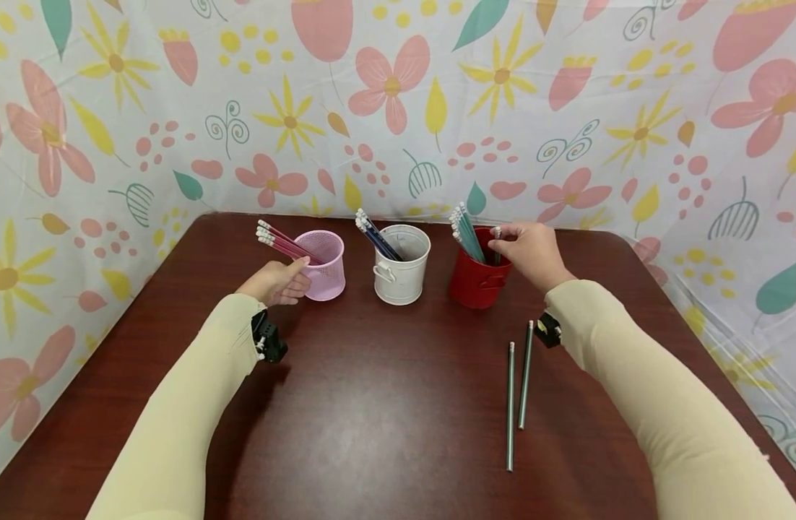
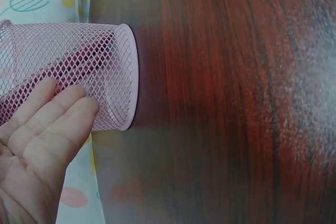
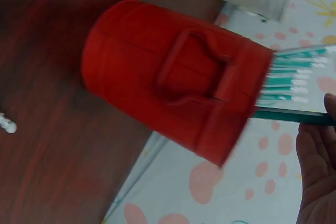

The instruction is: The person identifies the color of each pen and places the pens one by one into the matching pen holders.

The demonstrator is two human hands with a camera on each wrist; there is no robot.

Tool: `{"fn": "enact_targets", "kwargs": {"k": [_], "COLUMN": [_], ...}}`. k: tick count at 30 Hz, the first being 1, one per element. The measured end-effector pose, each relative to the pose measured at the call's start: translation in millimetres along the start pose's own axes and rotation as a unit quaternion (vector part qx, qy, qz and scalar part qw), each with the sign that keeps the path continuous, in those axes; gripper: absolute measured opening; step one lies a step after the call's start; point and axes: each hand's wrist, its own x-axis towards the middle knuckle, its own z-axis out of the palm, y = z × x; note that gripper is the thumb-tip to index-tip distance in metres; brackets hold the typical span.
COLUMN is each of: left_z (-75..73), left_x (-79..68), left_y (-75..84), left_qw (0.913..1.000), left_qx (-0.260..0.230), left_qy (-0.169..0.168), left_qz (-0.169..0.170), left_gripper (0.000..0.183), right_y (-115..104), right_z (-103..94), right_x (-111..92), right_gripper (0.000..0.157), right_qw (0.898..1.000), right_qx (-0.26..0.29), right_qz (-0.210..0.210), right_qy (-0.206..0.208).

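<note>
My right hand point(image 1: 533, 249) pinches a dark green pencil point(image 3: 289, 116) near its eraser end, its lower part inside the red bucket point(image 1: 476, 285). Several lighter teal pencils point(image 1: 466, 235) lean against the left side of that bucket, white erasers up. At the left, my left hand point(image 1: 281, 282) touches the pink mesh cup point(image 1: 326, 282), its fingers nearly straight along the mesh in the left wrist view. Several dark pink pencils point(image 1: 287, 244) lean out of this cup to the left.
Between them stands a white bucket point(image 1: 401, 282) with several navy pencils point(image 1: 380, 238) tilted left. Two dark green pencils, a nearer one point(image 1: 511, 404) and a farther one point(image 1: 526, 375), lie on the brown table point(image 1: 372, 404). A flowered cloth point(image 1: 398, 94) hangs behind.
</note>
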Motion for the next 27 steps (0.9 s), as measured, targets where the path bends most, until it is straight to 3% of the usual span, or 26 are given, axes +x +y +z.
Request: {"fn": "enact_targets", "kwargs": {"k": [8,18,22,27], "left_z": [0.6,2.8,2.9,2.5], "left_x": [-0.8,0.2,0.8,-0.1], "left_y": [-2.1,-1.9,-2.1,-1.5], "left_qw": [1.0000,1.0000,1.0000,0.9999], "left_qx": [0.001,-0.002,-0.006,-0.013], "left_qy": [0.001,-0.001,-0.004,0.004], "left_qz": [0.006,-0.001,0.000,0.005], "left_gripper": [0.067,0.067,0.067,0.068], "right_y": [1.0,-2.5,-2.1,-6.4], "right_z": [17.1,36.0,36.7,27.2], "right_x": [1.9,6.4,6.1,5.9], "right_gripper": [0.024,0.023,0.023,0.030], "right_qw": [0.999,0.998,0.997,0.994], "right_qx": [-0.005,-0.029,-0.038,-0.054], "right_qz": [0.029,0.043,0.055,0.044], "right_qy": [-0.039,-0.047,-0.046,-0.087]}}
